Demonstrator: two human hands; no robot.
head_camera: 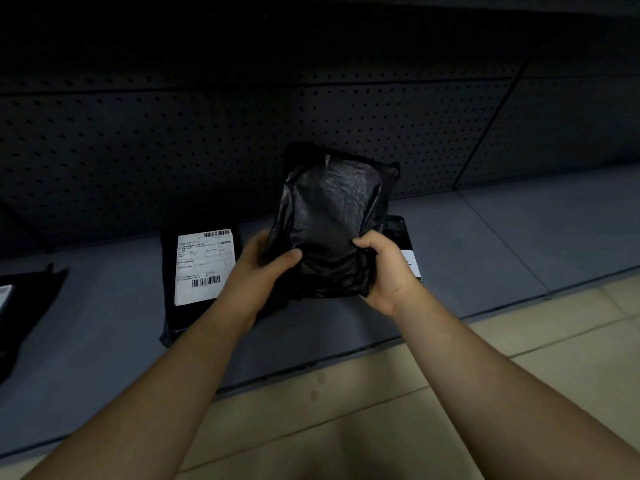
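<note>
A crinkled black plastic parcel [332,216] is held up above the low grey shelf [485,244], its plain side facing me. My left hand [256,268] grips its lower left edge, thumb across the front. My right hand [384,268] grips the lower right corner, fingers curled into the plastic. No label shows on the side I see.
A flat black parcel with a white shipping label [204,265] lies on the shelf left of my hands. Another black parcel [405,237] lies partly hidden behind the held one. A third parcel [24,306] lies at the far left. A perforated back panel [173,150] stands behind; beige floor tiles [346,427] below.
</note>
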